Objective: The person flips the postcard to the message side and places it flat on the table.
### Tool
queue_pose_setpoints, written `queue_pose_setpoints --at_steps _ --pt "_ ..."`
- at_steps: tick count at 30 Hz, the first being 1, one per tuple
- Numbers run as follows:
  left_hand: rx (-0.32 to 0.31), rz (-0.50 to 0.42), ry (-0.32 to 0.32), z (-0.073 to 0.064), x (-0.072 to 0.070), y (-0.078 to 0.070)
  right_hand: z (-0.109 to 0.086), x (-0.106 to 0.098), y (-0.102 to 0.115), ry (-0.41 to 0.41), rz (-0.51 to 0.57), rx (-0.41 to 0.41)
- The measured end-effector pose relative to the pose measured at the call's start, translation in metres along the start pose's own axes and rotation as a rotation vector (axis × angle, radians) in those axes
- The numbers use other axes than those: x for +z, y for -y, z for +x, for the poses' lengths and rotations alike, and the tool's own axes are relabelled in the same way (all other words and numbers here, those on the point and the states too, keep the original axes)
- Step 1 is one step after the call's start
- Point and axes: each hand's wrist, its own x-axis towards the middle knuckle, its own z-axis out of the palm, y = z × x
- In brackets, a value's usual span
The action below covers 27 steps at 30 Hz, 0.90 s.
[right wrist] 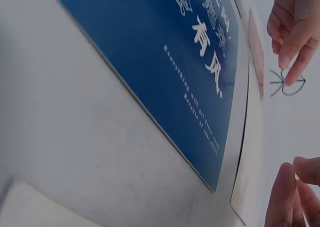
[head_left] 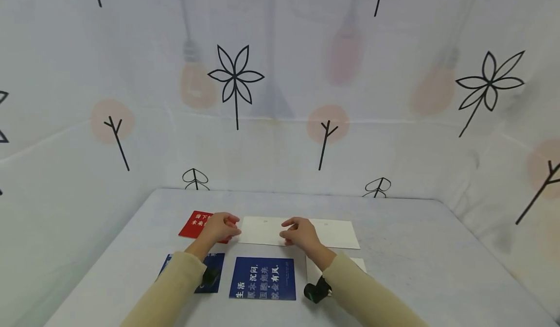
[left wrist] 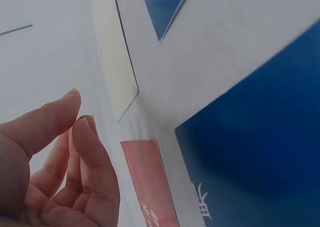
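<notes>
My left hand [head_left: 219, 229] hovers between a red card [head_left: 194, 225] with white writing and the left end of a row of white cards [head_left: 255, 231]. Its thumb and fingertips come close together with nothing between them, as the left wrist view shows. Over the middle of the white row is my right hand [head_left: 304, 235], fingers loosely bent and holding nothing. In the right wrist view this hand's fingertips [right wrist: 285, 179] lie beyond the white card [right wrist: 254, 157]. A blue card [head_left: 262, 278] with white characters lies nearer me, between the forearms.
Another blue card [head_left: 214, 271] lies partly under the left forearm. A white card [head_left: 358, 263] at the right is mostly covered by the right sleeve [head_left: 363, 288]. The pale table [head_left: 407, 249] meets a patterned cloth backdrop [head_left: 280, 157] at the back and sides.
</notes>
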Motion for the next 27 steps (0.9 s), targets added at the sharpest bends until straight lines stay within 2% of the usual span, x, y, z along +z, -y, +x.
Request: queue_pose_setpoints --at_steps 5,12,15,19,27 --pt "0.021 -0.019 -0.002 -0.004 0.001 0.005 -0.007 0.0 0.002 0.024 0.004 0.009" --pt "0.086 -0.03 0.022 -0.016 0.002 0.003 -0.018 0.001 0.004 0.051 -0.021 0.009" --pt "0.086 -0.037 0.02 -0.021 0.002 0.003 -0.023 0.003 0.006 0.067 0.001 0.006" --pt "0.097 -0.041 0.014 -0.027 0.002 0.004 -0.03 0.005 0.008 0.091 0.045 -0.014" --pt "0.134 -0.032 0.015 -0.036 0.002 0.007 -0.047 0.005 0.007 0.123 0.032 -0.053"
